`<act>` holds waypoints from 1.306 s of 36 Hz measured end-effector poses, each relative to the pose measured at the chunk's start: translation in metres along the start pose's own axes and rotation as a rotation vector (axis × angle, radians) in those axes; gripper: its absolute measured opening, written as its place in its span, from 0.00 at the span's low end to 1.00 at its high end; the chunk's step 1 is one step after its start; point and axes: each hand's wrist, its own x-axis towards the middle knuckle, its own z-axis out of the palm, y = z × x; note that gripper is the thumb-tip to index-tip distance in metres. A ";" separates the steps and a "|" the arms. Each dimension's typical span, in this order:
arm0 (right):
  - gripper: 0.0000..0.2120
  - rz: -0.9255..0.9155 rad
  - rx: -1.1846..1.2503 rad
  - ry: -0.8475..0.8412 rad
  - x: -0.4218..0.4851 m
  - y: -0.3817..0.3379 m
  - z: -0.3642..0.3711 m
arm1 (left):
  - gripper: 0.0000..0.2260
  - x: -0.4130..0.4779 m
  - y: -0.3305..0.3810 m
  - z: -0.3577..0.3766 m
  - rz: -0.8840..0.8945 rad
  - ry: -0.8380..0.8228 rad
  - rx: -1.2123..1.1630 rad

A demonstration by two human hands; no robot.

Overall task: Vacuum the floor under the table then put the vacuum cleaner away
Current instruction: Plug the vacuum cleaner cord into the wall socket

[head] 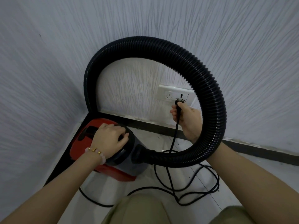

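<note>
A red and grey canister vacuum cleaner (84,143) stands on the floor in the room's corner. Its black ribbed hose (210,101) arches up in a big loop in front of the wall. My left hand (111,135) grips the black handle on top of the canister. My right hand (186,117) reaches through the hose loop and pinches the black plug (178,102), which sits at the white wall socket (174,94). The black power cord (174,138) hangs from the plug and lies in loose coils on the floor.
Two white textured walls (48,70) meet at the corner, with a dark skirting board (145,125) along their base. The floor is pale tile (100,188). My knees in khaki trousers (137,209) fill the bottom edge.
</note>
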 end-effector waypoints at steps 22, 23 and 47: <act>0.13 0.091 0.235 -0.129 0.018 -0.006 -0.003 | 0.18 0.001 0.000 -0.004 -0.010 -0.029 -0.011; 0.13 0.119 0.267 -0.193 0.018 -0.007 -0.004 | 0.18 0.000 -0.001 -0.003 -0.009 -0.035 -0.014; 0.12 -0.022 0.001 -0.072 0.020 0.005 -0.009 | 0.16 -0.001 -0.005 0.004 -0.030 -0.018 -0.028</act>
